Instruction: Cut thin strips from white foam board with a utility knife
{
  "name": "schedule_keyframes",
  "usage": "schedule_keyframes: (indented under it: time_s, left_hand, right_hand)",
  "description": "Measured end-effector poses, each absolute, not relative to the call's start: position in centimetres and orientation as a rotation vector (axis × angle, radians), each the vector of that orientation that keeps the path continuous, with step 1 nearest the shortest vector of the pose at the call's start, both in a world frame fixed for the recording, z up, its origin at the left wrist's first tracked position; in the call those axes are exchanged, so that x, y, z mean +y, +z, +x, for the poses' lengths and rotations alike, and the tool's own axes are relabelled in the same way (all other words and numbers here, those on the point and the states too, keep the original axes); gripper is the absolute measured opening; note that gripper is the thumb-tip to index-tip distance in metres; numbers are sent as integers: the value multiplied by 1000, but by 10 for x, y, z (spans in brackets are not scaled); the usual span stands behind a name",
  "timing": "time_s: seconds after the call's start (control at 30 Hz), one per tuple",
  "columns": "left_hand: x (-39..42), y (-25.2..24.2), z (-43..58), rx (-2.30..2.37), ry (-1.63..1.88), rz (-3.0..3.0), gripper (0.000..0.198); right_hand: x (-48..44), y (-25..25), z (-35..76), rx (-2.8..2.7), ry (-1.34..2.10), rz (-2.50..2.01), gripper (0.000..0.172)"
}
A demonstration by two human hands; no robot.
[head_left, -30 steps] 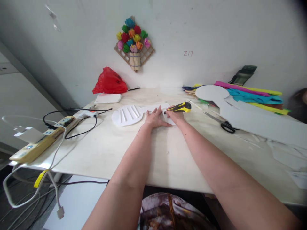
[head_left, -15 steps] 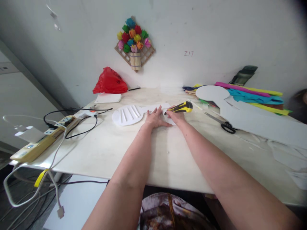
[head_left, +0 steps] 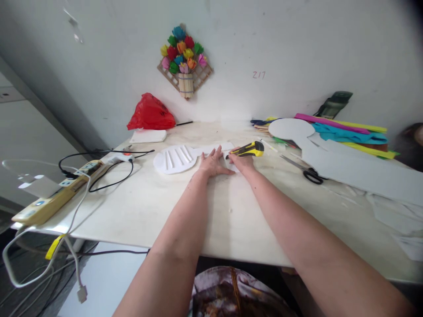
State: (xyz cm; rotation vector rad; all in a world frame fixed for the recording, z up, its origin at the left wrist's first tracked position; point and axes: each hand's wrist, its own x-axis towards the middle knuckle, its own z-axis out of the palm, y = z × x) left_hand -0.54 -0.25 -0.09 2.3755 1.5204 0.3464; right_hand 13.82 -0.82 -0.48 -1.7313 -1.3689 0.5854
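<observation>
My right hand (head_left: 241, 162) is closed around a yellow and black utility knife (head_left: 251, 149), its tip end low over a small white sheet (head_left: 235, 168). Pressed flat beside it, my left hand (head_left: 213, 163) has its fingers spread across white foam board or card. Just left of that hand lies a white rounded shape (head_left: 175, 159) with several raised white strips on it. A white strip-like piece (head_left: 226, 146) runs from this shape behind my left fingers. The blade and the line under it are too small to make out.
Black-handled scissors (head_left: 312, 175) lie right of my hands, by a large white cutout (head_left: 350, 165) and coloured sheets (head_left: 366, 133). A power strip (head_left: 56, 198) with cables lines the left table edge. A red plastic bag (head_left: 151, 112) sits at the wall.
Both hands keep nearly the same place, the knife still in my right hand. The whole view has shifted very slightly; nothing else has visibly moved.
</observation>
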Motion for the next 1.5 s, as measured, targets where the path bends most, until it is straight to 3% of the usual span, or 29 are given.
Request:
schedule_keyframes:
  time_s: [1.5]
  left_hand:
    - [-5, 2, -8, 1504, 426, 2315, 112]
  right_hand:
    - [-17, 4, 134, -1259, 721, -1712, 11]
